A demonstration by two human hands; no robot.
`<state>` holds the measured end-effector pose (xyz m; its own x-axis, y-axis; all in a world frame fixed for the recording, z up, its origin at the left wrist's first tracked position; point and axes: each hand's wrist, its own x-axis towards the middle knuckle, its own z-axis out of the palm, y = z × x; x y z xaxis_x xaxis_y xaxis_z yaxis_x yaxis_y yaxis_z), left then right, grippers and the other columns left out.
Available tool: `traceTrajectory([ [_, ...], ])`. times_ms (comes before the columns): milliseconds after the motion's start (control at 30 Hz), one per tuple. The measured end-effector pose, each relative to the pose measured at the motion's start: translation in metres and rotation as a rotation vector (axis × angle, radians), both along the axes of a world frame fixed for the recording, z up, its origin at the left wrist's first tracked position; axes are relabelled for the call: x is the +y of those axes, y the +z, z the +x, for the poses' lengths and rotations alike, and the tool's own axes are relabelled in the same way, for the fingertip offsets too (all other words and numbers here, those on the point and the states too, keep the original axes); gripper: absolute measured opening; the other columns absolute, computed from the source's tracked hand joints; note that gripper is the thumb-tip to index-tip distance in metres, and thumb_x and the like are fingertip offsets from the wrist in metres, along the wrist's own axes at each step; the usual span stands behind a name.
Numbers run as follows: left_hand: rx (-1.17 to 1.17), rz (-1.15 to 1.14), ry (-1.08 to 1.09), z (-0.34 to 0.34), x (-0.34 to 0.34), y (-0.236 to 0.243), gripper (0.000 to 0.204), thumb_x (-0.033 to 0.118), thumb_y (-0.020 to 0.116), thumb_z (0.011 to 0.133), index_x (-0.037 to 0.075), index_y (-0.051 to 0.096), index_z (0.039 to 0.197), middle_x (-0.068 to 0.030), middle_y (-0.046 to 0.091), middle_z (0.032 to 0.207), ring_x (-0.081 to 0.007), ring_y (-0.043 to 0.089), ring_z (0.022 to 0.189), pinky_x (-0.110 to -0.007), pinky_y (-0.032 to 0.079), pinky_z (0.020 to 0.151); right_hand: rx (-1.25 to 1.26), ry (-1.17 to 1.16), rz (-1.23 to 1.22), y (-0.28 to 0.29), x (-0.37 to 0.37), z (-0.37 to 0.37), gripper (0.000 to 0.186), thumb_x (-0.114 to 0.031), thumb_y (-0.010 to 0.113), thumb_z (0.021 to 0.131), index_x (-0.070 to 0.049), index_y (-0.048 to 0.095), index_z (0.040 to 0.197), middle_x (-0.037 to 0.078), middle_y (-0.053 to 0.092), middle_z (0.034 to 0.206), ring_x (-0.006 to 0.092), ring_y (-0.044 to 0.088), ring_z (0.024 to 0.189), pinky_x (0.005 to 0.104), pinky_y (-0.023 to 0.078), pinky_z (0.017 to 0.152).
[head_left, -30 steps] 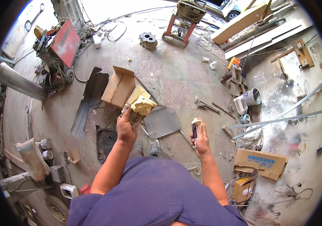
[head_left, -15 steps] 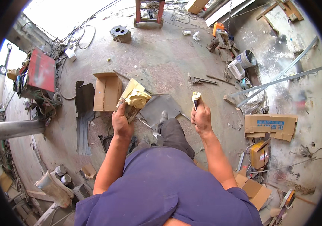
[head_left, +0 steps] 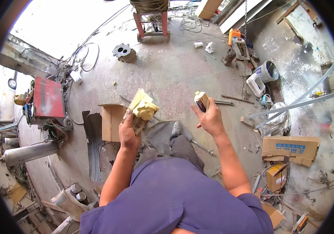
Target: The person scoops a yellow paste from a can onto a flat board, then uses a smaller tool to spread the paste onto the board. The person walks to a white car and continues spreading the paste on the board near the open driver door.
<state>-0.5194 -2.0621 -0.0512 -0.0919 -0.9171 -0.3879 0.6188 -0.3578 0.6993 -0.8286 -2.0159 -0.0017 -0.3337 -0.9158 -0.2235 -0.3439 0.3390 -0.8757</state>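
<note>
My left hand (head_left: 127, 132) grips a piece of board (head_left: 137, 102) by its lower left side. A thick, lumpy mass of yellow putty (head_left: 146, 110) covers much of that board. Off to the right, my right hand (head_left: 212, 118) is raised and closed on a small putty spreader (head_left: 202, 102), dark on its face with cream-yellow paste at its upper end. Part of the spreader is hidden by my fingers, and it is apart from the board.
An open cardboard box (head_left: 111, 124) stands beyond my left hand. A dark flat sheet (head_left: 160, 134) lies by my shoe (head_left: 176, 128). Farther off are a metal engine-like part (head_left: 125, 54) and a red-framed cart (head_left: 153, 34). Metal bars (head_left: 292, 106) and flattened cardboard (head_left: 290, 150) lie at right.
My right hand has risen slightly and turned, showing more of the spreader's face. My left hand and the putty board have shifted a little right. The whole view has moved slightly.
</note>
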Motion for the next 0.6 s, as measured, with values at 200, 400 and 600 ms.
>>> traceTrajectory([
  [200,0.006,-0.033,-0.015,-0.075,-0.08,0.033,0.044,0.025,0.058,0.116,-0.01,0.064,0.142,-0.0185,0.074,0.135,-0.0302,0.076,0.118,-0.044,0.061,0.104,0.395,0.153,-0.124,0.001,-0.075,-0.075,0.067,-0.061,0.059,0.111,0.004,0.068,0.097,0.022,0.064,0.064,0.0425,0.069,0.06,0.0496,0.053,0.059],
  [400,0.012,-0.024,-0.032,-0.112,-0.136,0.024,0.044,0.025,0.059,0.115,-0.01,0.065,0.141,-0.0194,0.074,0.134,-0.031,0.076,0.118,-0.045,0.062,0.104,0.496,0.241,-0.068,0.01,-0.119,-0.101,0.063,-0.049,0.057,0.114,0.004,0.072,0.083,0.031,0.063,0.068,0.0529,0.068,0.069,0.0555,0.053,0.062],
  [600,0.056,0.026,-0.036,-0.137,-0.198,0.013,0.043,0.023,0.058,0.116,-0.012,0.064,0.14,-0.0202,0.075,0.131,-0.0315,0.077,0.116,-0.045,0.063,0.102,0.493,0.227,0.099,0.032,-0.179,-0.119,0.055,-0.054,0.06,0.111,-0.002,0.075,0.115,0.025,0.076,0.106,0.0481,0.073,0.096,0.054,0.057,0.086],
])
